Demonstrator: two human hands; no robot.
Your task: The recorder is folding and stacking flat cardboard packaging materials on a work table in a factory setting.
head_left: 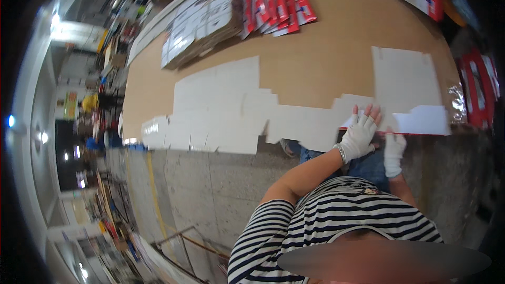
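Observation:
A large flat cardboard blank point(221, 110), pale grey-white with cut-out edges, lies along the near edge of the table. My left hand point(359, 138), in a white glove with bare fingertips, lies on the blank with its fingers stretched out. Beside it, my right hand point(394, 153), gloved the same way, is at the table's edge. Its fingers look closed on the front edge of a white cardboard sheet with a red border point(422, 120), which lies over the blank's right part. The underside of that grip is hidden.
A strapped stack of flat cardboard point(202, 23) stands at the far left of the brown table point(336, 37), beside several red-and-white packages point(281, 5). More red-and-white pieces point(480, 89) are at the right. A person in yellow point(91, 102) is far off left.

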